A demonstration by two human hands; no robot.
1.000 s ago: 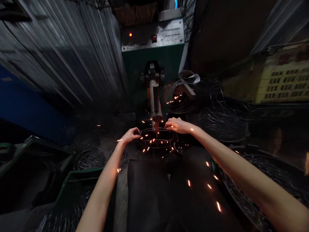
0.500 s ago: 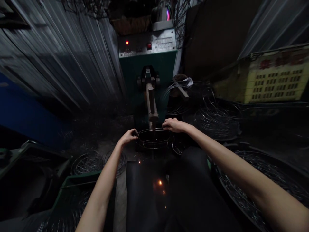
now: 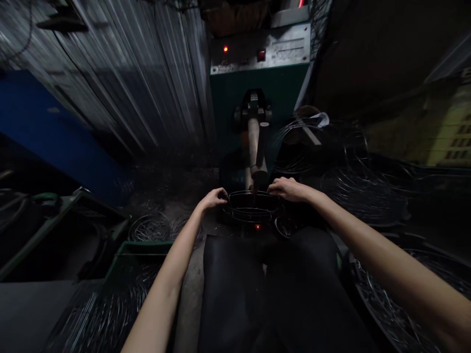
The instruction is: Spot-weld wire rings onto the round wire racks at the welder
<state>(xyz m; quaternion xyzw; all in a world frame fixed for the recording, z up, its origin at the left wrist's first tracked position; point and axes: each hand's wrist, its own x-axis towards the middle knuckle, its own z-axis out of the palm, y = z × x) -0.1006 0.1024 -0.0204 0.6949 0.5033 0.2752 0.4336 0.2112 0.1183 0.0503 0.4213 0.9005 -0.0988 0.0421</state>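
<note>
A round wire frame [image 3: 253, 207] made of stacked rings sits under the tip of a welding arm [image 3: 256, 147] that reaches out from a green machine [image 3: 257, 83]. My left hand [image 3: 214, 198] pinches the frame's left rim with closed fingers. My right hand [image 3: 288, 189] grips the right rim, fingers curled over the wire. A single orange spark [image 3: 257, 227] glows just below the frame. My dark-trousered legs fill the bottom centre.
Heaps of wire rings lie at the right [image 3: 368, 191] and in a tub at lower right [image 3: 397, 314]. A green crate [image 3: 128, 264] with wire stands at lower left. Corrugated metal wall [image 3: 128, 73] runs along the left.
The shower of sparks around the frame has died down to one glowing speck. My head has turned left, shifting the view. Both hands stay on the frame's rim.
</note>
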